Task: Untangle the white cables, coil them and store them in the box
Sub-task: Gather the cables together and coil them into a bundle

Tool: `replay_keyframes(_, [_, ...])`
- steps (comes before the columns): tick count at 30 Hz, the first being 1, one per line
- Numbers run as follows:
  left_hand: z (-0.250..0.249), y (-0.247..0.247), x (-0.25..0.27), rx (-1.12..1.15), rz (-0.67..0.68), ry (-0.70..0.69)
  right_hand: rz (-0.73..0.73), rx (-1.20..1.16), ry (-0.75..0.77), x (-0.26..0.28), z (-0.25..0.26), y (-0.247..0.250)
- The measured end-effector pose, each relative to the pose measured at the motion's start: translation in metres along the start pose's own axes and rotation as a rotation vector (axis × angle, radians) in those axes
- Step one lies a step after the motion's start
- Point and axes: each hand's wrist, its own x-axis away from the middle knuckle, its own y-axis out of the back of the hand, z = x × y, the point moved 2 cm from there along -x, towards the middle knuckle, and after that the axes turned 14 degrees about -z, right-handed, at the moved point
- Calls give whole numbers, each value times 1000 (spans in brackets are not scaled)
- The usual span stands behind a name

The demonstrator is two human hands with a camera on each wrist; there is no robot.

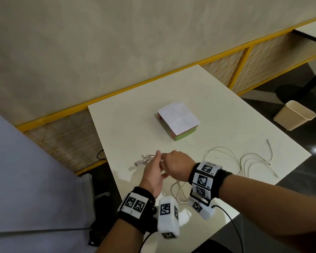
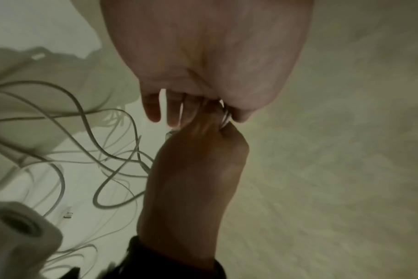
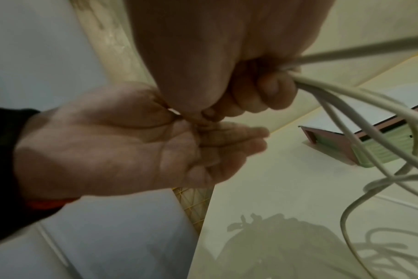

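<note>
A tangle of white cables [image 1: 244, 161] lies spread over the right part of the white table [image 1: 217, 106], with one loop [image 1: 179, 190] under my wrists. My right hand [image 1: 171, 163] is a fist around a bundle of strands [image 3: 346, 98] that fan out from it. My left hand [image 1: 157, 161] meets it from the left, thumb and forefinger pinching cable strands [image 2: 225, 117] at the right knuckles, other fingers fairly straight [image 3: 239, 139]. Blurred cable ends [image 1: 144, 160] stick out beyond the hands. The box [image 1: 179, 119], green-sided under a white paper lid, stands shut mid-table, apart from both hands.
A yellow-framed mesh rail [image 1: 153, 83] runs along the table's far and left edges. A cream waste bin [image 1: 294, 115] stands on the dark floor to the right. A grey seat [image 1: 35, 170] is on my left. Wrist-camera leads hang off the table's near edge.
</note>
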Motion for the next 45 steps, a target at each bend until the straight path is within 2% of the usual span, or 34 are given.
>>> replay_keyframes(2, [1,-2,0,99,-11,-21,-5,-23,2,1,1,-1])
replay_keyframes(8, [8,1,0,176,-35,-159,33,-129,46,6,13,7])
replay_keyframes(10, [4,9,-5,271,-63,-131,70,-105,26,5,11,0])
replay_keyframes(14, [-12,34,-22,654,-124,5,155,-123,-63,9,-15,-21])
replay_keyframes(16, [-14,40,-23,720,-160,58,181,-176,-65,16,-20,-25])
replay_keyframes(20, [-13,48,-25,733,-193,69,183,-172,-70,18,-27,-24])
replay_keyframes(24, [-20,64,-31,726,-218,37,208,-95,-9,19,-40,-17])
replay_keyframes(29, [-28,86,-39,729,-277,25,222,-1,-83,25,-75,-5])
replay_keyframes(38, [-24,94,-51,759,-310,68,252,1,-108,19,-82,7])
replay_keyframes(43, [-22,98,-60,816,-312,4,149,5,-77,23,-75,4])
replay_keyframes(45, [-21,99,-62,837,-258,-21,97,7,-64,24,-70,3])
